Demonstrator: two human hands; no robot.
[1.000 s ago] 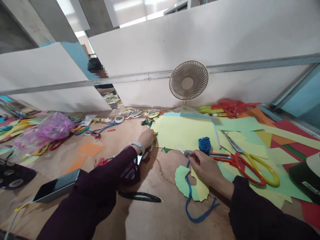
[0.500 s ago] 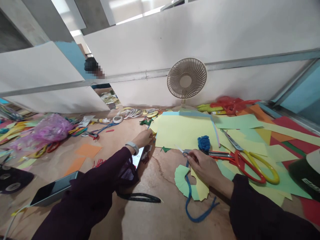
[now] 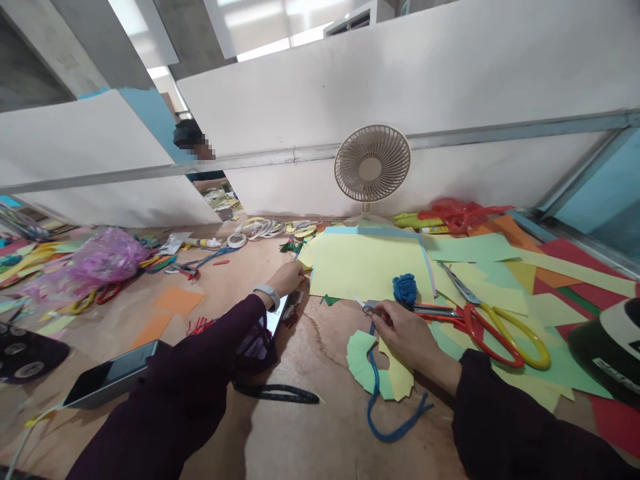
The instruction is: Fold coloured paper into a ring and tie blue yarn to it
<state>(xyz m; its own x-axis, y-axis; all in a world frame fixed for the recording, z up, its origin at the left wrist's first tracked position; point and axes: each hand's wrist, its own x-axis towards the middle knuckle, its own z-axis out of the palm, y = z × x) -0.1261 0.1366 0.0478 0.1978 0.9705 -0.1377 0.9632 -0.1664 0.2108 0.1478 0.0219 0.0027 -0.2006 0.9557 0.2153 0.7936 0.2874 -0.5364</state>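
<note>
My right hand point(image 3: 403, 331) is closed in a pinch on the looped end of a blue yarn strand point(image 3: 373, 407). This strand runs down across a pleated green and yellow paper ring point(image 3: 361, 363) and curls on the table below it. Just beyond my right fingers is a small bundle of blue yarn point(image 3: 405, 289), at the edge of a stack of pale yellow paper point(image 3: 365, 263). My left hand point(image 3: 289, 280) reaches forward beside the stack's left edge, above a lit phone point(image 3: 276, 322). Its fingers are curled together, and whatever they hold is hidden.
Red-and-yellow scissors point(image 3: 493, 327) and a red cutter point(image 3: 435, 312) lie right, among coloured paper scraps. A fan point(image 3: 373, 163) stands at the back. Tape rolls point(image 3: 263, 228), a pink plastic bag point(image 3: 110, 255) and a grey box-shaped device point(image 3: 117, 373) are left. A dark bottle point(image 3: 613, 353) stands far right.
The view has shifted slightly. Both hands keep nearly the same place and pose, the right still pinching the blue yarn.
</note>
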